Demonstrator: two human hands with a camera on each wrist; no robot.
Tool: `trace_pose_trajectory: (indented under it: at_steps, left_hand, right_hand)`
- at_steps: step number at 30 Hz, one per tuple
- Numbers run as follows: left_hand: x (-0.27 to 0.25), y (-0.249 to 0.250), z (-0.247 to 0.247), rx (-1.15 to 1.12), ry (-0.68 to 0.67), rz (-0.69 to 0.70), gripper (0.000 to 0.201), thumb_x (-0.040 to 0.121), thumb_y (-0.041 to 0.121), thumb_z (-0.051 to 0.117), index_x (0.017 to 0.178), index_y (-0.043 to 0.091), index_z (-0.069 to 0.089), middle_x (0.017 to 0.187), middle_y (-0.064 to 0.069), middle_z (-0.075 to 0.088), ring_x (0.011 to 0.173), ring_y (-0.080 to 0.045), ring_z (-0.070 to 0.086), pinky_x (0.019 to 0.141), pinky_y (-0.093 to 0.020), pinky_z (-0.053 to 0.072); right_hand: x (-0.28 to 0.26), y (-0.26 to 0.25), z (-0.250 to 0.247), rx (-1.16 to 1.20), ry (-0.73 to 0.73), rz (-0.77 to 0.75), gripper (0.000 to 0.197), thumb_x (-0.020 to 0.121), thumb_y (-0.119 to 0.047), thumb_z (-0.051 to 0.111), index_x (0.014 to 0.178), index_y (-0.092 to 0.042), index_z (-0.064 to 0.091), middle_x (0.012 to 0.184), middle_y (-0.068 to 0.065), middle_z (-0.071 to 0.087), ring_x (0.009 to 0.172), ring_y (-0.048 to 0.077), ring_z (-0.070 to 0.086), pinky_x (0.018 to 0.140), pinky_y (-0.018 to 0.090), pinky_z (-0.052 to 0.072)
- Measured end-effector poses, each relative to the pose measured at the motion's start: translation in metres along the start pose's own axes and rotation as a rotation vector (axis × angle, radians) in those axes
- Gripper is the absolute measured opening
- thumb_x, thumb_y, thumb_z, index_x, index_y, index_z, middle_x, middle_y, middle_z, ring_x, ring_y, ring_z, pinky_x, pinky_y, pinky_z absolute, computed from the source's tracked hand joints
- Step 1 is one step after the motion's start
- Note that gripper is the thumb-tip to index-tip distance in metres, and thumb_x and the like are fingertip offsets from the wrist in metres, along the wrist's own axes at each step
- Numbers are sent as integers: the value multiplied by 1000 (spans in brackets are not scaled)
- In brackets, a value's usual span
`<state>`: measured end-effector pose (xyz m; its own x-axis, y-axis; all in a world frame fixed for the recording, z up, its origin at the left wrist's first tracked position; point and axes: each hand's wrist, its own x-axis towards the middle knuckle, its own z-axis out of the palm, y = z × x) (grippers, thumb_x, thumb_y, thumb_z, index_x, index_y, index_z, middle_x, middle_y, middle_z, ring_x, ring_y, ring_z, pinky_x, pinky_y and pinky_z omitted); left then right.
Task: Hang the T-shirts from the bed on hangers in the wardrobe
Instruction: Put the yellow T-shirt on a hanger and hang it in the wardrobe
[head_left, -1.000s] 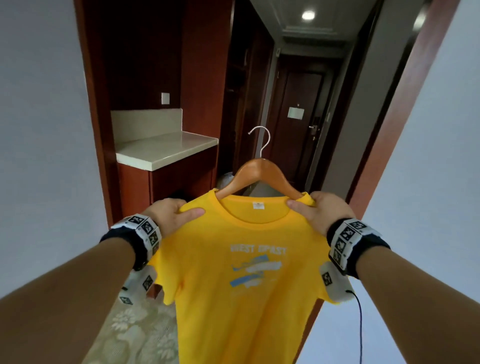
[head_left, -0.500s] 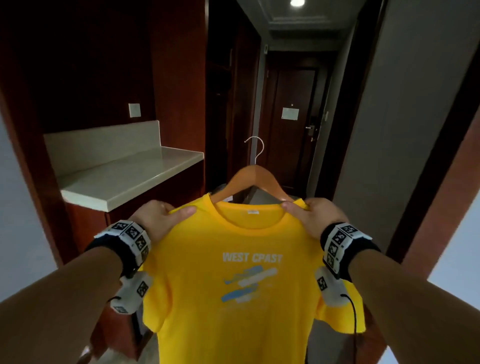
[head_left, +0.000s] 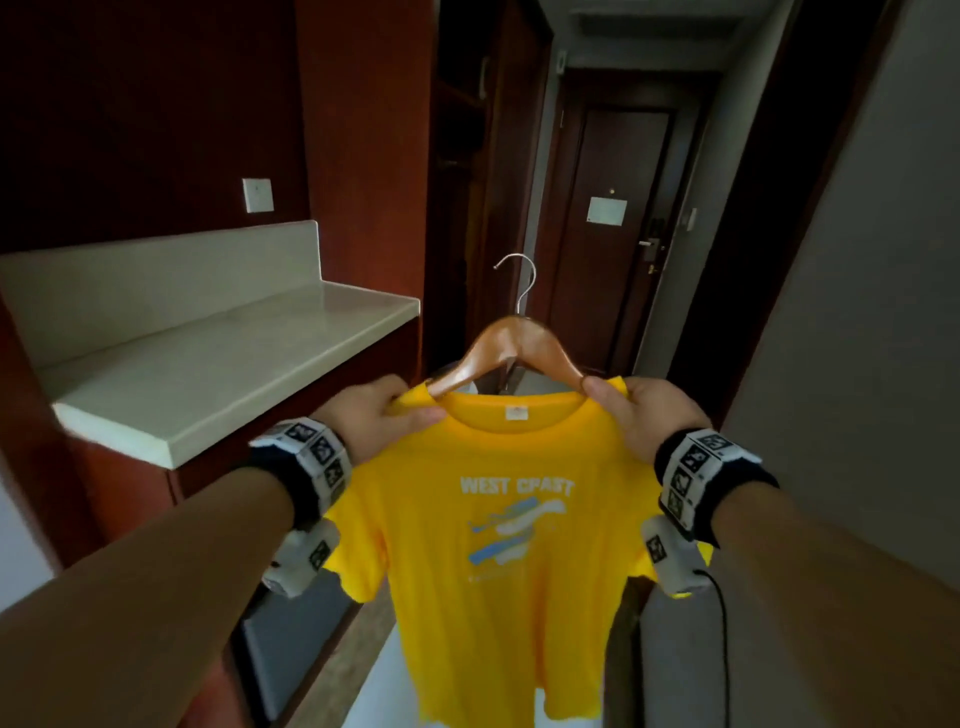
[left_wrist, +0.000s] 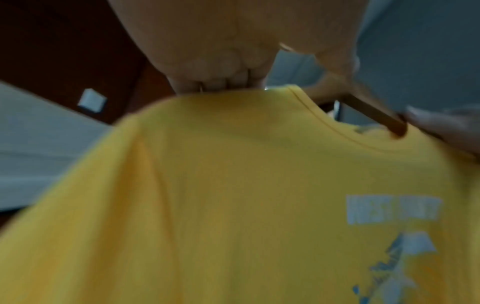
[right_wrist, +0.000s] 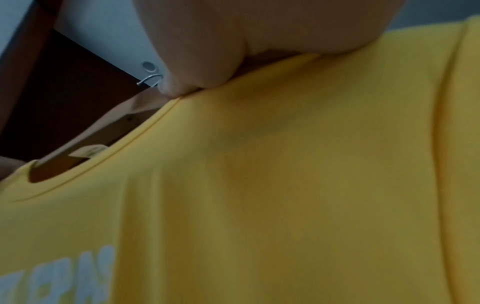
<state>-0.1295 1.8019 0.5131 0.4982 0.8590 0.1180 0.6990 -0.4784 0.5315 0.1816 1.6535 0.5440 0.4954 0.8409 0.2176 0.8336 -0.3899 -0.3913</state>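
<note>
right of the counter (head_left: 208, 364), both hands — left hand (head_left: 363, 415), right hand (head_left: 649, 415) — pinch the t-shirt (head_left: 498, 545) shoulders over the hanger (head_left: 511, 348).

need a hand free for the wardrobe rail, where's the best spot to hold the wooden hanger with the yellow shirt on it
Probably the neck of the wooden hanger, just under the metal hook, taken from above with one hand. It is the only bare part: the yellow T-shirt covers both arms, where the left hand and right hand now pinch cloth. Being central, it should keep the shirt level.
</note>
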Motion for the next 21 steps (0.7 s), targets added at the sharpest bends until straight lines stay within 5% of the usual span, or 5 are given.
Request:
trace_pose_trajectory:
  at_steps: [2, 5, 11, 18, 21]
  left_hand:
    - [37, 4, -4, 134, 12, 77, 53, 83, 81, 54, 93, 29, 55, 83, 6, 63, 79, -12, 61, 68, -34, 47]
    - [85, -5, -20, 205, 69, 116, 51, 88, 79, 47, 87, 28, 53, 82, 4, 63, 77, -15, 61, 73, -39, 52]
    - [157, -29, -49, 228, 85, 186, 65, 91, 76, 43, 111, 17, 59, 95, -1, 63, 86, -21, 56, 78, -38, 46]
    - [217, -51, -51, 224, -5, 183, 80, 91, 75, 44, 139, 12, 55, 139, -10, 60, 123, -28, 57, 99, -39, 45]
    - [240, -57, -41, 188, -27, 201, 73, 91, 73, 46, 131, 13, 59, 122, -7, 66, 107, -23, 59, 87, -34, 43]
  right_hand:
    - [25, -14, 0, 24, 26, 1, 65, 91, -81, 27, 87, -27, 64, 81, -2, 65, 86, 25, 64, 78, 40, 52]
    - [62, -31, -5, 127, 38, 28, 76, 98, -71, 26, 102, -12, 74, 106, 13, 72, 100, 29, 63, 84, 36, 44]
    - [96, -34, 7, 291, 28, 203, 61, 100, -64, 41, 138, -21, 62, 144, 10, 58, 132, 32, 52, 108, 41, 38]
    - [130, -29, 31, 97, -76, 340, 85, 96, -75, 22, 134, -10, 63, 139, 19, 60, 126, 35, 56, 103, 41, 39]
    - [150, -28, 30, 70, -71, 326, 81, 99, -72, 22, 126, -10, 67, 134, 19, 63, 120, 34, 59, 97, 38, 41]
